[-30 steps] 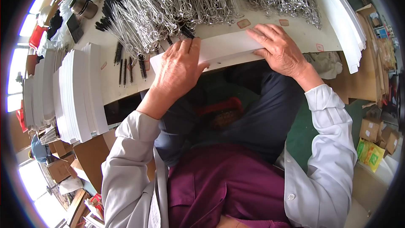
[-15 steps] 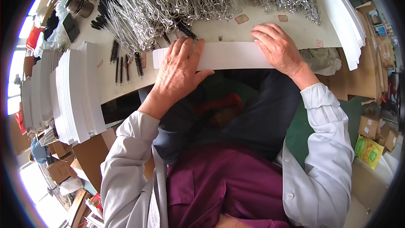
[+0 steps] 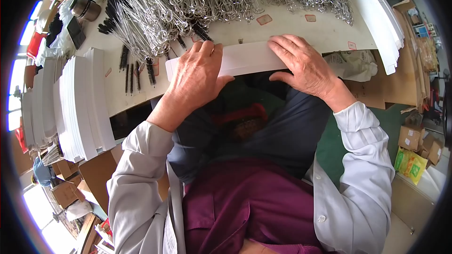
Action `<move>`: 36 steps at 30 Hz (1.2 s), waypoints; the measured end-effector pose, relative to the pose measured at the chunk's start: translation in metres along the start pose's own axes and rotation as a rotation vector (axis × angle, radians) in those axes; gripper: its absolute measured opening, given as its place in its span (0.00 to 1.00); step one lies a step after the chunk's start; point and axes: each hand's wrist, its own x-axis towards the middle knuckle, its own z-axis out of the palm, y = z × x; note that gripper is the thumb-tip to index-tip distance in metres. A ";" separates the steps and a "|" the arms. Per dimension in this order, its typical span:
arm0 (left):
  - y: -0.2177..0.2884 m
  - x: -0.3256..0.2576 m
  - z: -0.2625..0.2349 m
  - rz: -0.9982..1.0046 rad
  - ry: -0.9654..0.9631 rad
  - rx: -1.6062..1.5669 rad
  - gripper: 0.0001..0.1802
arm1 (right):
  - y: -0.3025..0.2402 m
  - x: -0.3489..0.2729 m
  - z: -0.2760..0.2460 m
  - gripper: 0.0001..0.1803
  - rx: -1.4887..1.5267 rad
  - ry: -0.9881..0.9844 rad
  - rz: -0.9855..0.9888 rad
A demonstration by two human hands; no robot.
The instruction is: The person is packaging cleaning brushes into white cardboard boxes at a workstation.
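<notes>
A long, narrow white paper carton [image 3: 249, 59] lies crosswise at the table's near edge, between my two hands. My left hand [image 3: 195, 74] grips its left part, fingers over the far side and thumb toward the near edge. At the right end, my right hand [image 3: 306, 67] holds it the same way, its fingers bent over the far edge and its thumb below. The palms hide both ends in part. Just beyond my left fingers lie several black-bristled wire brushes [image 3: 200, 32].
A heap of wire brushes with looped ends [image 3: 207, 0] covers the far table. White flat cartons are stacked at the left [image 3: 77, 108] and right [image 3: 376, 23]. A metal flask [image 3: 85, 8] and a dark phone [image 3: 75, 32] lie at far left. A plastic bag [image 3: 355, 65] sits at right.
My right hand has moved left along the carton, and its thumb now shows below the near edge. The carton looks slightly tilted and bent up. My left hand has shifted only a little.
</notes>
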 end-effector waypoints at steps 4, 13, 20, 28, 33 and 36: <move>0.005 -0.001 -0.004 -0.019 -0.004 0.009 0.37 | 0.004 0.001 -0.001 0.35 0.061 -0.014 0.017; 0.007 0.002 0.005 -0.066 0.103 -0.026 0.33 | 0.018 0.010 0.004 0.29 -0.009 0.066 -0.022; 0.014 -0.002 0.027 -0.152 0.201 0.046 0.26 | 0.027 0.016 0.019 0.28 0.023 0.124 -0.027; 0.025 -0.014 0.044 -0.146 0.326 0.055 0.35 | 0.022 0.006 0.022 0.26 0.052 0.140 -0.016; 0.029 -0.027 0.061 -0.117 0.368 0.063 0.36 | 0.005 -0.007 0.024 0.35 0.050 0.103 0.025; 0.027 -0.030 0.072 -0.103 0.335 0.091 0.37 | -0.010 -0.006 0.034 0.43 -0.007 0.070 0.067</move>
